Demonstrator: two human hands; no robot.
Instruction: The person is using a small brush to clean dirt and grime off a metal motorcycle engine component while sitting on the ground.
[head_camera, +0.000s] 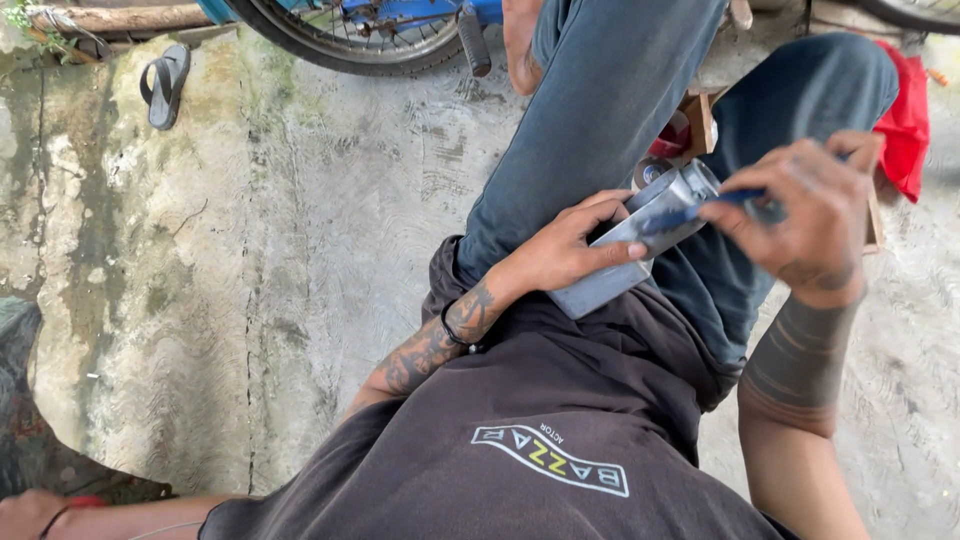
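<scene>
My left hand (570, 245) grips a grey metal tube-like part (640, 240) that lies across my lap, its open end pointing up and right. Above that end, my right hand (810, 215) is closed around a thin blue-handled tool (700, 208), whose tip rests on the grey part. I sit on the ground with my legs in blue jeans stretched out ahead. A dark band circles my left wrist.
A bicycle wheel (340, 45) and blue frame stand at the top. A black sandal (165, 85) lies on the stained concrete at upper left. A red cloth (905, 125) and a small cardboard box (700, 120) sit by my right knee. Another person's hand (30, 512) shows at bottom left.
</scene>
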